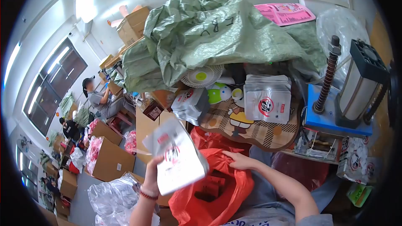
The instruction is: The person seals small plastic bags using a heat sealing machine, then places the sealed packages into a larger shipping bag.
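My left hand is closed around a stack of white and silver printed pouches, held tilted beside a red plastic bag. With my right hand I grip the bag's rim, and its mouth gapes toward me. Inside the bag lie some red items, too shadowed to make out fully. A neat stack of silver pouches with a round red emblem rests on the patterned mat. Left of it sits another pile of silver pouches.
A blue-based press with a threaded post stands at right. Green woven sheeting covers the shelf above, with a white fan below. Cardboard boxes and clear plastic bags fill the left. A seated person works farther back.
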A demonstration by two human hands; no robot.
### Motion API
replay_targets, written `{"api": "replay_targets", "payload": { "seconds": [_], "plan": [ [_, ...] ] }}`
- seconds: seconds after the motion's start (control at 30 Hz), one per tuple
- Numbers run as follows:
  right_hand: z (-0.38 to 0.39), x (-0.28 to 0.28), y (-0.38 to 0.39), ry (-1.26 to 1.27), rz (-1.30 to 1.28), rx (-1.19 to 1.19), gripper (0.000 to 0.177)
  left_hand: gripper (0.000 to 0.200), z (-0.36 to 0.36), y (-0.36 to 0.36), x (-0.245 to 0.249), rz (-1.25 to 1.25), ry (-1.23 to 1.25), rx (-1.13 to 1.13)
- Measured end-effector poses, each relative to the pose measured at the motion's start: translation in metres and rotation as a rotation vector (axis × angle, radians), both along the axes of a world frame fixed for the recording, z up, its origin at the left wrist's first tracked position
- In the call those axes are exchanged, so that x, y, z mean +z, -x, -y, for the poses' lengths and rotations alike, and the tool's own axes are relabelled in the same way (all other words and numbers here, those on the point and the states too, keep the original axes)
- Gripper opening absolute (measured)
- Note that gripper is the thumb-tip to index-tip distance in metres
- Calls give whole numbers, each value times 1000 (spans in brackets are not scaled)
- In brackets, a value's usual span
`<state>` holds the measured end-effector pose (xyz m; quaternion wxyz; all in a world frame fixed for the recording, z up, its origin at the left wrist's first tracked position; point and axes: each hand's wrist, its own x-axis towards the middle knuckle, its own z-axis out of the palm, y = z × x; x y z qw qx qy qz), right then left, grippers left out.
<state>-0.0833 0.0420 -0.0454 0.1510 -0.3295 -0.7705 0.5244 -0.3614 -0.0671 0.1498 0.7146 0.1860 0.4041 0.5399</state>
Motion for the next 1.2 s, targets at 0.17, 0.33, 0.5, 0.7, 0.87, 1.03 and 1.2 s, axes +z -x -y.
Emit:
{"api": "replay_targets", "payload": {
  "seconds": [0.17, 0.33, 0.5, 0.7, 0.87, 1.03, 1.2],
  "plan": [
    [7, -20, -3, -48, -43, -84, 78, 53, -121, 25, -15, 79, -123, 135],
    [9, -13, -14, 5, -10, -108, 78, 47, -280, 78, -73, 162, 1, 222],
    [0, -49, -11, -47, -59, -112, 79, 49, -334, 90, -87, 222, 26, 181],
    [-7, -10, 14, 114, -8, 5, 77, 53, -331, 87, -82, 133, 12, 150],
    [2, -24, 15, 1, -176, -50, 76, 70, -313, 77, -67, 195, 9, -59],
    [7, -4, 9, 170, -75, -33, 76, 86, -304, 73, -65, 58, 19, -15],
    [6, 16, 4, -57, -248, -196, 74, 92, -285, 83, -63, -132, -1, 27]
  ]
}}
